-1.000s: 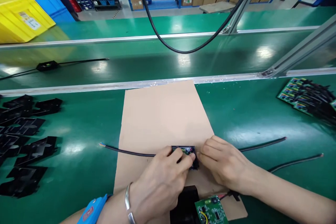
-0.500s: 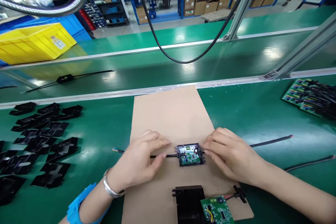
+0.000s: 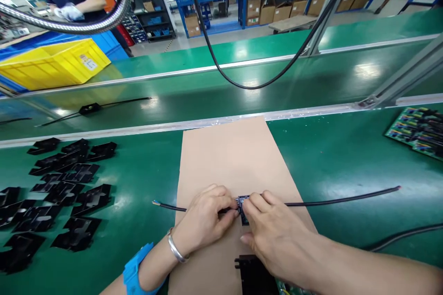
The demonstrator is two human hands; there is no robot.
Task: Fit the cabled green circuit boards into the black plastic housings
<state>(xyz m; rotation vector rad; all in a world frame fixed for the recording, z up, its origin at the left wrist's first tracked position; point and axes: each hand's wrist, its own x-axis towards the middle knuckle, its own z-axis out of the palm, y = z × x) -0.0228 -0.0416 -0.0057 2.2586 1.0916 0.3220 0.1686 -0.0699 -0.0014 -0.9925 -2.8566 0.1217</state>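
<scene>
A small black case with a circuit board inside (image 3: 243, 209) lies on the brown cardboard (image 3: 224, 156), mostly covered by my right hand (image 3: 277, 230). The fingers of that hand press together on the case. My left hand (image 3: 209, 214) pinches the black cable (image 3: 173, 207) where it meets the case's left side. Another length of cable (image 3: 339, 199) runs out to the right. Nearer to me, a black housing (image 3: 256, 274) lies partly under my right forearm, with a sliver of green board beside it.
Black plastic covers (image 3: 81, 173) are spread at the left. Green boards with cables (image 3: 420, 131) lie at the far right. A yellow bin (image 3: 58, 64) stands back left, near a gloved person. A black cable (image 3: 252, 86) hangs above the bench.
My right hand has moved left over the case and now covers most of it. My left hand has closed on the cable beside the case. The camera view has shifted slightly.
</scene>
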